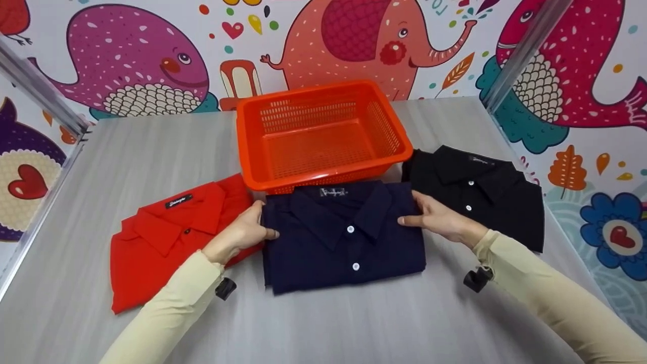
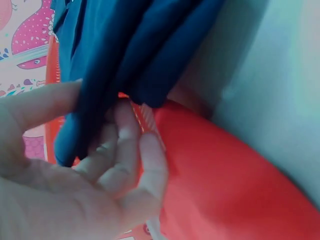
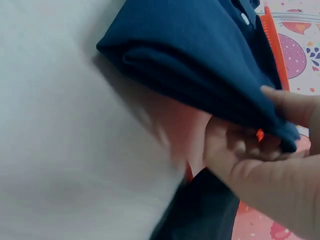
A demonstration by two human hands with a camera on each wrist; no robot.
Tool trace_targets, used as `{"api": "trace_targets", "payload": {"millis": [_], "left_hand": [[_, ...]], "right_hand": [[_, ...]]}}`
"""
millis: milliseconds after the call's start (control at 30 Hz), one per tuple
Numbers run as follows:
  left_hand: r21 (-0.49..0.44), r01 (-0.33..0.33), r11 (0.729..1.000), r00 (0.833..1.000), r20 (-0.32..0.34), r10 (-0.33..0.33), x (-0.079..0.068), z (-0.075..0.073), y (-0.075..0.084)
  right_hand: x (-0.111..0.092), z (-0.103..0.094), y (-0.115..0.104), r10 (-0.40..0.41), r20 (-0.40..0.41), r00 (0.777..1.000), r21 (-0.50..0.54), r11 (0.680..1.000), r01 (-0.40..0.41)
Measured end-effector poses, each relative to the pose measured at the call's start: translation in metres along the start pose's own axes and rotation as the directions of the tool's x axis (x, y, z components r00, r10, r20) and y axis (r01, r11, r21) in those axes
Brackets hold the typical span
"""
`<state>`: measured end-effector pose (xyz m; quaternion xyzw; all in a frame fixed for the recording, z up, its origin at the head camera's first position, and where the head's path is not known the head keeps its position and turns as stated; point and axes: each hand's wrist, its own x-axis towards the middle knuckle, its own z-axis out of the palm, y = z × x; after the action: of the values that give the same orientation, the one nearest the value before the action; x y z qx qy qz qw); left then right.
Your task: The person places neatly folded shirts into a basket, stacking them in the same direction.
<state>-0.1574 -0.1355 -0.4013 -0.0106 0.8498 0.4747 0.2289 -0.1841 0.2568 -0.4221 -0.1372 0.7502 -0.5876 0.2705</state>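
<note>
A folded navy shirt (image 1: 313, 237) with white buttons is held between both hands in the middle of the head view. My left hand (image 1: 244, 230) grips its left edge, thumb on top and fingers curled underneath, as the left wrist view shows. At the opposite edge my right hand (image 1: 437, 218) pinches the cloth the same way, thumb above and fingers below. In the right wrist view the navy shirt (image 3: 180, 55) is raised off the table, with a gap beneath its edge. Its collar end lies close to the front of the orange basket (image 1: 323, 178).
A folded red shirt (image 1: 151, 263) lies at the left, partly beneath my left forearm. On the right, a folded black shirt (image 1: 505, 212) rests beside the basket. The grey table (image 1: 343, 328) meets cartoon-printed walls (image 1: 242, 30) with metal corner posts (image 1: 525, 50).
</note>
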Motion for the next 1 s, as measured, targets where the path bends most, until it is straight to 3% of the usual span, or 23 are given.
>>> {"api": "trace_targets", "payload": {"millis": [300, 533, 733, 900, 1000], "left_hand": [[-0.019, -0.109, 0.994, 0.993, -0.039, 0.108, -0.021, -0.003, 0.002], [-0.163, -0.220, 0.962, 0.974, 0.013, 0.225, -0.026, -0.010, 0.001], [-0.168, -0.321, 0.932, 0.945, 0.001, 0.326, -0.029, -0.017, 0.003], [-0.135, -0.339, 0.931, 0.941, -0.032, 0.338, -0.025, -0.023, 0.015], [-0.099, -0.349, 0.932, 0.937, -0.067, 0.344, -0.019, -0.028, 0.025]], "right_hand": [[-0.013, -0.009, -0.003, -0.175, 0.074, 0.982, -0.107, 0.977, 0.182], [-0.018, -0.011, -0.011, -0.324, 0.047, 0.945, -0.199, 0.924, 0.327], [-0.014, -0.014, -0.022, -0.434, -0.014, 0.901, -0.217, 0.881, 0.421], [-0.004, -0.017, -0.032, -0.496, -0.116, 0.861, -0.245, 0.854, 0.459], [0.001, -0.022, -0.043, -0.487, -0.172, 0.856, -0.268, 0.860, 0.435]]}}
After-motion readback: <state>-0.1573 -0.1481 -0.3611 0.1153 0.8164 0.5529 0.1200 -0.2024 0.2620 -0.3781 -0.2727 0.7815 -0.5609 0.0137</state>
